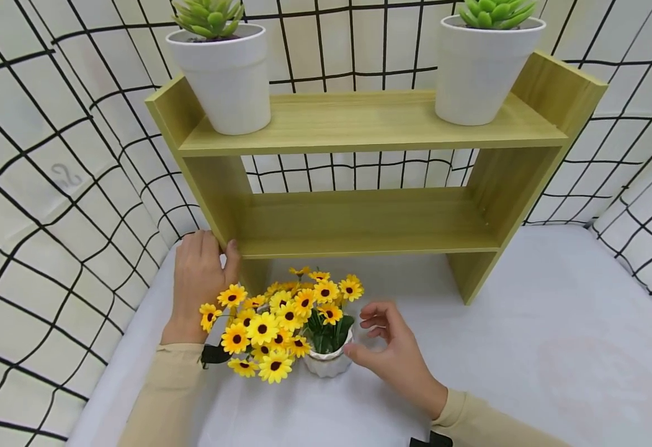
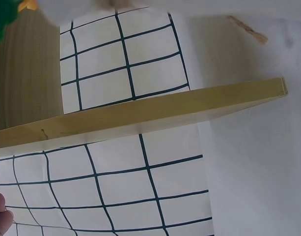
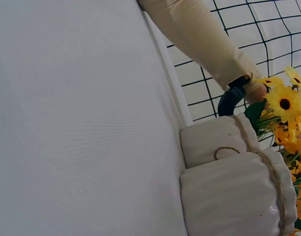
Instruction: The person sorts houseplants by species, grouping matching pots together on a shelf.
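At the left side panel of a two-tier wooden shelf [image 1: 353,221], my left hand [image 1: 198,279] grips the panel's edge, thumb on the front. Its fingertips [image 2: 2,219] show at the lower left of the left wrist view, beside the panel [image 2: 140,115]. My right hand [image 1: 395,347] is beside a white ribbed flowerpot [image 1: 328,365], fingers loosely curved, thumb tip right at the pot's side. Yellow artificial sunflowers [image 1: 281,316] spread over the pots and lean left. In the right wrist view, two white pots [image 3: 229,196] tied with twine stand side by side; the right hand is outside that view.
Two tall white pots with green succulents, one left [image 1: 222,81] and one right [image 1: 482,74], stand on the shelf's upper board [image 1: 353,121]. Black wire grid panels [image 1: 41,205] backed with white surround the white-covered table [image 1: 577,347].
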`<state>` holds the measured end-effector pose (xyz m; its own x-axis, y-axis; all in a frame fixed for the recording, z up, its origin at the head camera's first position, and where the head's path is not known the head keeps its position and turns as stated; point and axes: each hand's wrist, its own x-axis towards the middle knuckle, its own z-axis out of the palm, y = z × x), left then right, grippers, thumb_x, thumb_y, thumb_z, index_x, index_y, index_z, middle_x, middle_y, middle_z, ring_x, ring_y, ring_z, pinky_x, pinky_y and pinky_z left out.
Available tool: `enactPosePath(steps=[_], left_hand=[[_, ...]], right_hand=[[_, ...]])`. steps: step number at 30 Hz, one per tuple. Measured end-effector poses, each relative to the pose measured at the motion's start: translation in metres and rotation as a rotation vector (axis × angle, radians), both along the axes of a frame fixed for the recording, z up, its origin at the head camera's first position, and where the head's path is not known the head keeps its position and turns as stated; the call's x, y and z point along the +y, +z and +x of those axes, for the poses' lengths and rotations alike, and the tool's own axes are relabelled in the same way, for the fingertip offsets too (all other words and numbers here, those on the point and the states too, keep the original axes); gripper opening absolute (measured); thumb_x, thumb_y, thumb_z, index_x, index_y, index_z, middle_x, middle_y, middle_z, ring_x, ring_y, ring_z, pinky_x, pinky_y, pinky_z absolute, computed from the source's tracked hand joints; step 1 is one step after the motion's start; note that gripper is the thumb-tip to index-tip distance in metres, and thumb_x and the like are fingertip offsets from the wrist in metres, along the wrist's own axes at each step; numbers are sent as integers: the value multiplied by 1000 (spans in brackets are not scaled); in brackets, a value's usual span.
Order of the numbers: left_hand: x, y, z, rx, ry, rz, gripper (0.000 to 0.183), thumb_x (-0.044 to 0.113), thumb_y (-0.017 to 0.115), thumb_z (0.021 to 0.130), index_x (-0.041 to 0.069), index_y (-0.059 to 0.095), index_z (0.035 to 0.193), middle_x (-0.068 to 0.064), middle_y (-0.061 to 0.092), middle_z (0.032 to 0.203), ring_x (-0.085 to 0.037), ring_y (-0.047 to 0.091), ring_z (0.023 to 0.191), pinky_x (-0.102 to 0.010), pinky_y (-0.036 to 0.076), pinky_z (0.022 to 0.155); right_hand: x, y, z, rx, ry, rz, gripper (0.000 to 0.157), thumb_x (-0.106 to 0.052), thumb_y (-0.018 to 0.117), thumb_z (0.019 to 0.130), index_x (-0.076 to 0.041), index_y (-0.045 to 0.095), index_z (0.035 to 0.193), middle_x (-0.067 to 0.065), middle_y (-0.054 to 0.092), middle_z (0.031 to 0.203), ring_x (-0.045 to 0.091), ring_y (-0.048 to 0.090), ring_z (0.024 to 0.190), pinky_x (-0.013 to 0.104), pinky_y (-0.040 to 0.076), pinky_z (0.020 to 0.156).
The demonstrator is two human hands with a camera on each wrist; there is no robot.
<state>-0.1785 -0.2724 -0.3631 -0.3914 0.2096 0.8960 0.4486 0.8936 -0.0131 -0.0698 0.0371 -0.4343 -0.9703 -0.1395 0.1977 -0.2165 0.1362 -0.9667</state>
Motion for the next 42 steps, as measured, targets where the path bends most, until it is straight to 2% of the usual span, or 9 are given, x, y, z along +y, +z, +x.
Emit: enactPosePath(steps=[3, 8, 13, 16, 23, 29, 36, 42], left_hand=[[1, 0, -1, 8, -1, -3, 45, 30, 41, 105, -8, 51, 81, -21, 49, 70, -38, 45, 66, -45, 35, 60], [1, 0, -1, 7, 1, -3, 45, 30, 41, 104, -8, 50, 80, -21, 48, 70, -37, 44, 65, -44, 34, 59], [1, 0, -1, -10, 3, 3, 40, 27, 44, 101, -8, 50, 81, -21, 47, 70, -38, 45, 65, -44, 34, 60], [1, 0, -1, -14, 4, 2, 41, 27, 44, 101, -8, 50, 81, -21, 48, 70, -38, 45, 66, -45, 34, 60], [2, 2, 1, -25, 8, 9, 43, 29, 41, 103, -7, 50, 81, -21, 48, 71, -37, 44, 66, -44, 33, 61], [3, 2, 2, -42, 10, 17, 42, 28, 43, 102, -8, 50, 82, -21, 47, 71, -38, 45, 67, -44, 33, 61], [3, 1, 2, -44, -2, 22, 41, 28, 43, 101, -8, 50, 82, -21, 47, 71, -38, 44, 68, -44, 33, 62], [3, 2, 2, -40, -12, 23, 40, 27, 44, 101, -8, 50, 82, -21, 46, 71, -38, 45, 69, -46, 33, 63]], right_hand=[[-5, -5, 0, -46, -24, 46, 71, -17, 90, 75, -3, 49, 131, 16, 56, 132, 31, 57, 115, 29, 49, 98], [-17, -9, -1, -84, -32, 100, 89, -24, 96, 68, -7, 45, 139, 9, 54, 140, 21, 53, 118, 33, 47, 100], [-27, -13, 0, -126, -26, 119, 97, -28, 98, 65, -11, 43, 143, 4, 51, 133, 17, 46, 113, 29, 43, 96], [-31, -15, -1, -148, -27, 131, 101, -30, 98, 64, -11, 41, 145, 6, 49, 129, 17, 43, 110, 27, 41, 94], [-30, -18, -6, -121, -12, 206, 102, -35, 96, 64, -9, 42, 146, 6, 53, 130, 16, 46, 107, 27, 44, 92], [-19, -15, -11, -99, 7, 218, 100, -25, 96, 61, -9, 46, 146, 3, 58, 127, 14, 51, 109, 24, 47, 92], [5, -17, -19, -58, 114, 227, 95, -22, 94, 65, -8, 46, 146, 11, 60, 137, 22, 57, 120, 25, 48, 97], [22, -18, -23, -47, 169, 243, 94, -23, 92, 68, -9, 45, 147, 13, 58, 142, 22, 57, 120, 24, 49, 99]])
